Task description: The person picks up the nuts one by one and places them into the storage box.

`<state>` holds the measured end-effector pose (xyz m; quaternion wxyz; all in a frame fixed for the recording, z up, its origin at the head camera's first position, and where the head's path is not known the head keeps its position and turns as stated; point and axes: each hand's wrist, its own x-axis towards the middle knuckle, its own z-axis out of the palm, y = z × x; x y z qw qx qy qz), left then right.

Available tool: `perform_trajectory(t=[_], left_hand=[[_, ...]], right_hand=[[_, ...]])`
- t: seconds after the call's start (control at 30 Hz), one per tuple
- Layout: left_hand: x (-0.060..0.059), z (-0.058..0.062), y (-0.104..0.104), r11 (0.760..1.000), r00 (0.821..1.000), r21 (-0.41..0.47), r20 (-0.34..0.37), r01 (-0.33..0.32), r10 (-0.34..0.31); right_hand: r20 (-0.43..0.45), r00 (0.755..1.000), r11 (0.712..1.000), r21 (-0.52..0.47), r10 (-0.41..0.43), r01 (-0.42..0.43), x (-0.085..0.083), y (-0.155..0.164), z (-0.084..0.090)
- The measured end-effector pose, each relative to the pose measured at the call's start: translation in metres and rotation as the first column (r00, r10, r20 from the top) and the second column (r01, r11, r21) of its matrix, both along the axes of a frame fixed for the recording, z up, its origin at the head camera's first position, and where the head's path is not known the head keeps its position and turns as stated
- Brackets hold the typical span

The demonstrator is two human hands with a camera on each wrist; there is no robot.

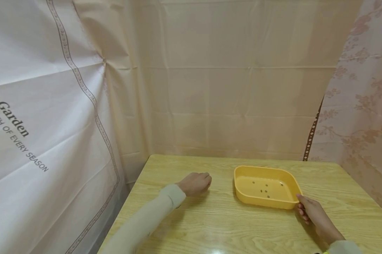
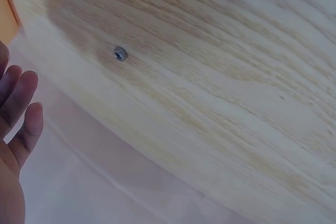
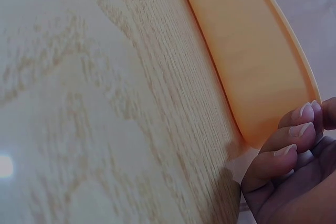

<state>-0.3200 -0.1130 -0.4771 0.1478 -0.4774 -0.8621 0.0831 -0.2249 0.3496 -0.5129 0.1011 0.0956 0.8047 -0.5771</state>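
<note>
Right hand (image 1: 314, 215) fingers curled against near right corner of yellow tray (image 1: 267, 187), mid-table (image 1: 210, 225); firm grasp unclear. Left hand (image 1: 195, 183) loosely curled, empty, near small screw (image 2: 120, 53). Several small bits already in tray.

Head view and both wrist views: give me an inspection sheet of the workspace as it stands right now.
Surface: wooden table, pale grain, glare spot at the near edge.
Job's things: yellow tray with several small dark bits inside.
Clutter: one small metal piece lying on the wood.
Hands: left hand rests on the table, apart from the tray; right hand touches the tray's near right corner.
Cables: nothing seen.
Surroundings: beige curtain behind, printed sheets at both sides.
</note>
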Motion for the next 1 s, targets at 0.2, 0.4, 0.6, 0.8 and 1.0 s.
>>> perform_trajectory(t=[0.2,0.4,0.6,0.8,1.0], left_hand=[[-0.003,-0.001,0.007,0.999,0.999,0.000,-0.020,0.034,-0.034],[-0.004,0.003,0.016,0.999,0.998,-0.005,-0.028,0.051,-0.051],[-0.004,0.003,0.024,0.998,0.998,-0.011,-0.029,0.058,-0.058],[-0.002,0.009,0.033,0.999,0.999,-0.014,0.003,0.039,-0.039],[-0.001,0.012,0.041,0.999,0.998,-0.012,-0.035,0.043,-0.044]], right_hand=[[-0.014,1.000,1.000,0.006,-0.001,0.001,-0.001,0.000,-0.001],[-0.007,1.000,1.000,0.003,0.000,0.000,-0.001,0.000,-0.002],[-0.011,1.000,1.000,0.002,-0.007,0.007,0.000,0.000,-0.002],[-0.020,1.000,1.000,-0.001,-0.010,0.010,0.001,-0.002,0.000],[-0.006,1.000,1.000,-0.004,-0.011,0.011,0.000,-0.001,-0.001]])
